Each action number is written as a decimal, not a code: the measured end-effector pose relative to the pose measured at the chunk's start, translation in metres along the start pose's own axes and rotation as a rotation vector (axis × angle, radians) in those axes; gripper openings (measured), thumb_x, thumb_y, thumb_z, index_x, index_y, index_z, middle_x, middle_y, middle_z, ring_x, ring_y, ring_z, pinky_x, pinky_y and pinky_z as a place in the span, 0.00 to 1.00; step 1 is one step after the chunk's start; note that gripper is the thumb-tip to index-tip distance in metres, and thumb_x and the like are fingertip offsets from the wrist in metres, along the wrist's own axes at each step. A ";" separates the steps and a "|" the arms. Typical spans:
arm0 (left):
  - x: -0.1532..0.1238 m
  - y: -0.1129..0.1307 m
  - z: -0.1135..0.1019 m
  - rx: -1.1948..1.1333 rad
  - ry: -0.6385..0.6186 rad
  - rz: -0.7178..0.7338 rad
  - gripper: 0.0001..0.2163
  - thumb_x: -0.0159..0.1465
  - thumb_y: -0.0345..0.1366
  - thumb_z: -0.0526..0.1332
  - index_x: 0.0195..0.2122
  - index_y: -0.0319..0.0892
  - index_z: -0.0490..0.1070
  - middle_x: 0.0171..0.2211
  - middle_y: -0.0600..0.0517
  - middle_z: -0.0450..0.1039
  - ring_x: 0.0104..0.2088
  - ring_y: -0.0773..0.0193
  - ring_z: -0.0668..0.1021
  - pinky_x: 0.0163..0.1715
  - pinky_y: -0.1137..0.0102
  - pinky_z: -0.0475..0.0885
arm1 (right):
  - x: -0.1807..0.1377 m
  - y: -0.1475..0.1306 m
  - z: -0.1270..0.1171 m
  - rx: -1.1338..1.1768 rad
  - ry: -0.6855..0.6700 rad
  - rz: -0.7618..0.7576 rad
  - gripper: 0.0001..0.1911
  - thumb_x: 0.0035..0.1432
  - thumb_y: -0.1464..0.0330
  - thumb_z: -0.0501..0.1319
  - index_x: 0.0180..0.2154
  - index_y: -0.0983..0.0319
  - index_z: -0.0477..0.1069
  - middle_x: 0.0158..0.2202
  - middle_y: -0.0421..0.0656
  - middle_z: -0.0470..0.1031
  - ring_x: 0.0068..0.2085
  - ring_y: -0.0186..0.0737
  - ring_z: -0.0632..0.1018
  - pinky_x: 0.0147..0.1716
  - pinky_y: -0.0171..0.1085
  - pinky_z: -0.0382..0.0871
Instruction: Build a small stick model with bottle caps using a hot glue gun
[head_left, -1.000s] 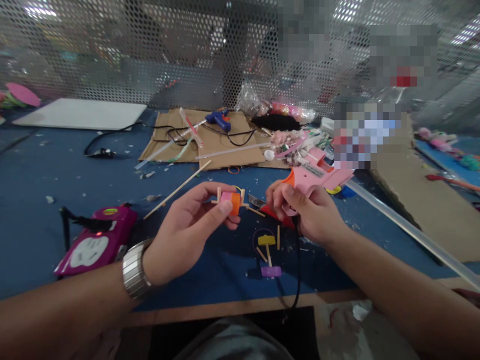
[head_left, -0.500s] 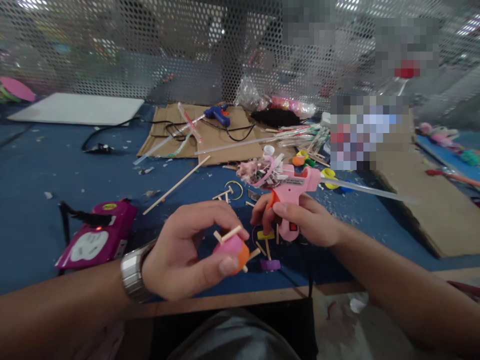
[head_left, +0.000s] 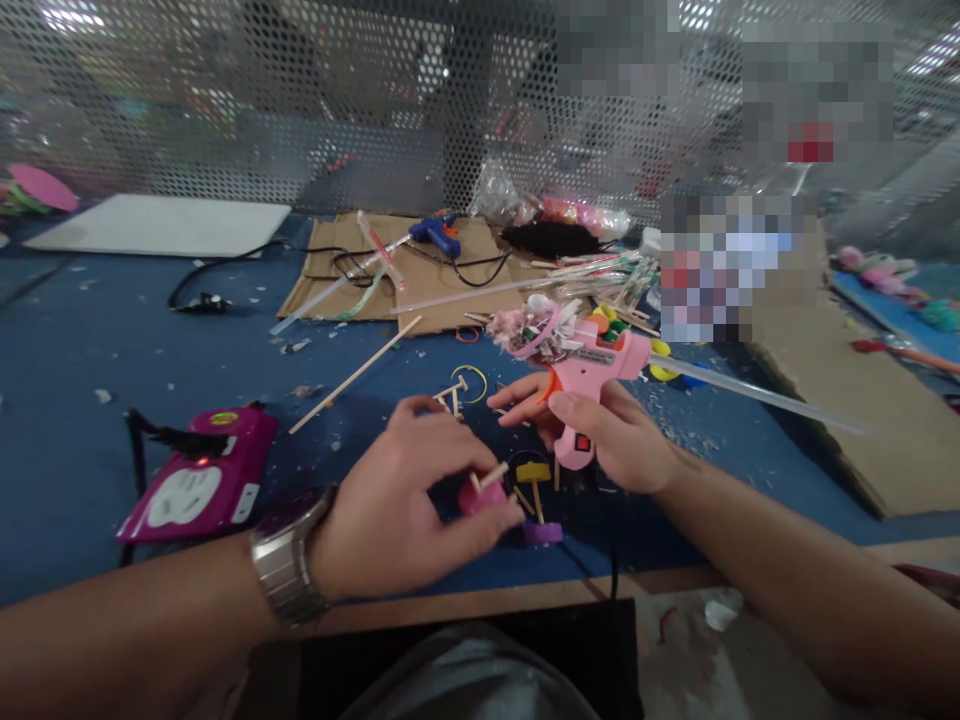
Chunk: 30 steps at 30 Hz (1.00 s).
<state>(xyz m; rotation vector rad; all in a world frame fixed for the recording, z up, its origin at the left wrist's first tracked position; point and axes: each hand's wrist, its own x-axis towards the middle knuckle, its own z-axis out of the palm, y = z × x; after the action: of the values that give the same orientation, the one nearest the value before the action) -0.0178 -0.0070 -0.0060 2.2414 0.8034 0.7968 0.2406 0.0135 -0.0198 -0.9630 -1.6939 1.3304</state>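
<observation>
The left hand's [head_left: 405,500] fingers [head_left: 491,518] pinch a small pink foam piece [head_left: 474,497] with a short wooden stick [head_left: 489,476] poking up from it. The thumb is underneath, the other fingers are curled over the top, and the back of the hand faces the camera. A silver wristwatch [head_left: 289,565] sits on the wrist. The piece is held low over the blue surface [head_left: 112,380], just below and left of the pink glue gun [head_left: 592,375].

The right hand's [head_left: 611,435] fingers [head_left: 571,408] are closed round that gun's grip, with two fingers stretched forward under its orange nozzle. The gun points left, and a clear glue stick [head_left: 757,393] juts from its back.

Directly below the gun lie a yellow T-shaped piece [head_left: 534,472] and a purple foam bit [head_left: 543,532]. A yellow ring [head_left: 469,383] lies to the gun's left. Far left of the gun is a magenta device [head_left: 199,480]. Beyond the gun a clear plastic bag [head_left: 499,195] lies crumpled, its contents too blurred to tell.
</observation>
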 end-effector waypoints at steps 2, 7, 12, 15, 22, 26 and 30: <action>0.002 -0.003 -0.001 0.111 0.114 -0.116 0.08 0.69 0.42 0.71 0.36 0.44 0.79 0.32 0.54 0.83 0.35 0.58 0.80 0.51 0.57 0.65 | 0.001 0.001 0.000 0.047 0.021 -0.019 0.24 0.75 0.51 0.62 0.43 0.59 0.91 0.55 0.48 0.87 0.42 0.42 0.81 0.36 0.40 0.71; 0.002 -0.006 -0.002 0.121 0.099 -0.163 0.10 0.69 0.44 0.71 0.37 0.43 0.80 0.34 0.52 0.83 0.36 0.57 0.80 0.43 0.61 0.68 | 0.004 0.002 0.001 0.100 0.041 -0.039 0.23 0.75 0.52 0.63 0.43 0.59 0.91 0.53 0.49 0.87 0.41 0.42 0.81 0.36 0.39 0.72; 0.000 -0.006 0.001 0.119 0.072 -0.091 0.11 0.70 0.44 0.71 0.38 0.41 0.80 0.33 0.51 0.82 0.35 0.59 0.79 0.40 0.64 0.71 | 0.004 0.002 0.002 0.113 0.035 -0.046 0.22 0.75 0.53 0.63 0.43 0.59 0.91 0.51 0.49 0.86 0.43 0.42 0.81 0.35 0.37 0.73; 0.001 -0.007 0.001 0.115 0.061 -0.080 0.11 0.70 0.44 0.71 0.37 0.41 0.80 0.34 0.50 0.82 0.35 0.59 0.80 0.40 0.65 0.72 | 0.004 0.002 0.002 0.115 0.024 -0.036 0.22 0.75 0.53 0.63 0.42 0.60 0.90 0.49 0.48 0.86 0.42 0.41 0.80 0.34 0.37 0.74; 0.002 -0.005 -0.005 -0.035 0.131 0.106 0.10 0.68 0.42 0.75 0.40 0.41 0.81 0.33 0.50 0.83 0.34 0.61 0.81 0.38 0.67 0.75 | 0.002 0.001 0.002 0.147 0.034 0.046 0.26 0.73 0.47 0.64 0.38 0.61 0.89 0.45 0.49 0.88 0.35 0.40 0.83 0.34 0.38 0.77; 0.001 -0.005 -0.006 -0.153 0.154 0.268 0.12 0.66 0.41 0.76 0.46 0.44 0.82 0.35 0.48 0.85 0.36 0.57 0.83 0.44 0.63 0.79 | 0.002 -0.001 0.004 0.183 0.051 0.073 0.28 0.70 0.45 0.66 0.34 0.63 0.88 0.45 0.51 0.88 0.30 0.38 0.83 0.29 0.37 0.77; 0.000 -0.005 -0.006 -0.214 0.143 0.325 0.14 0.66 0.43 0.76 0.49 0.44 0.83 0.34 0.46 0.86 0.36 0.55 0.83 0.47 0.59 0.80 | 0.003 -0.005 0.005 0.206 0.037 0.100 0.28 0.69 0.45 0.67 0.35 0.64 0.86 0.41 0.51 0.87 0.30 0.39 0.84 0.28 0.36 0.78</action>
<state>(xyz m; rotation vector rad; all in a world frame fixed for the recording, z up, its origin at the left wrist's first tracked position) -0.0238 -0.0018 -0.0059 2.1654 0.3953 1.1494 0.2344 0.0137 -0.0158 -0.9563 -1.4643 1.5102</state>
